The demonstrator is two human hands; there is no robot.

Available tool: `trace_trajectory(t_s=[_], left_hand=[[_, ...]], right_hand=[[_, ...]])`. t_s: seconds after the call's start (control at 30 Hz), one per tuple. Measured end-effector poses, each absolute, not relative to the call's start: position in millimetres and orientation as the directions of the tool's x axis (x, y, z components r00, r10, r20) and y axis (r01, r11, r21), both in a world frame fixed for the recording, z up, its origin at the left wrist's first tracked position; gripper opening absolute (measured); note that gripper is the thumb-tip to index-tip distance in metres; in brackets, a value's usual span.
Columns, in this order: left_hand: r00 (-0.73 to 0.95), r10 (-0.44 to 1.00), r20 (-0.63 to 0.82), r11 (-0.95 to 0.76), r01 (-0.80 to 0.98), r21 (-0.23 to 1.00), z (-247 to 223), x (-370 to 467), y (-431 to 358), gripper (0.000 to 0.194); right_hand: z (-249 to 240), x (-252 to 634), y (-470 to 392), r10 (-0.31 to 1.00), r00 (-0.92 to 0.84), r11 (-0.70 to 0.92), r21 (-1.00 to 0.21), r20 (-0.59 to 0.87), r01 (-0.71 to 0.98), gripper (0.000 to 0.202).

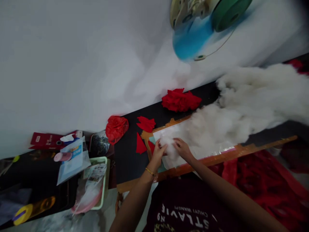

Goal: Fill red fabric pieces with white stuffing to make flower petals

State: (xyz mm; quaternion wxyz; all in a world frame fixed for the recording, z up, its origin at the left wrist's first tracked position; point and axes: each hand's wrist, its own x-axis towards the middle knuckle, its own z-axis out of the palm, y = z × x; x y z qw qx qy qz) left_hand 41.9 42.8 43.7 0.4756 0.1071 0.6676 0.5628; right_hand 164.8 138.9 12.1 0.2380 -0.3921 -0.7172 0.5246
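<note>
Between my hands is a tuft of white fluffy stuffing (170,149), held just over the near edge of the work surface. My left hand (158,153) pinches it from the left, a thin gold bangle on the wrist. From the right, the fingers of my right hand (182,150) close on the same tuft. A large heap of loose stuffing (224,119) spreads from there to the far right. Close to my left hand lie a red triangular cloth piece (140,144) and some red cloth pieces (146,124). What sits under the tuft is partly hidden.
A pile of red cloth (181,100) and a red plastic bag (117,129) lie along the wall side of the black table (125,164). An electric fan (200,29) hangs above. To the left are a light green basket (104,190) and a yellow-lidded bottle (33,209).
</note>
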Motion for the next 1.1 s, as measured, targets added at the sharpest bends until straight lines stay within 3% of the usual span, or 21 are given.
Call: trace_trajectory(t_s=[0.07,0.2,0.4,0.63,0.83,0.93,1.1], left_hand=[[-0.499,0.716,-0.487,0.297,-0.414,0.861,47,45,46,0.056],[-0.569,0.646,-0.509,0.294,-0.430,0.854,41,48,53,0.038],[-0.619,0.596,-0.511,0.228,-0.481,0.847,34,38,48,0.035],[-0.600,0.618,-0.508,0.345,-0.373,0.861,31,33,43,0.035],[-0.513,0.704,-0.490,0.445,-0.218,0.868,25,38,48,0.018],[-0.484,0.723,-0.494,0.470,-0.180,0.864,22,43,50,0.012],[-0.469,0.709,-0.527,0.513,-0.169,0.841,23,35,40,0.023]], right_hand=[[12,164,137,0.825,-0.560,0.129,-0.944,-0.068,0.304,0.026],[12,167,136,0.833,-0.521,-0.008,-0.944,-0.188,0.329,0.029],[8,176,136,0.862,-0.425,-0.180,-0.951,-0.275,0.250,0.039],[3,176,140,0.911,-0.331,-0.167,-0.953,-0.247,0.253,0.037],[10,164,133,0.841,-0.520,-0.020,-0.968,-0.153,0.252,0.036],[9,163,131,0.812,-0.576,0.083,-0.957,-0.097,0.279,0.026],[1,177,141,0.883,-0.445,0.013,-0.939,-0.150,0.344,0.025]])
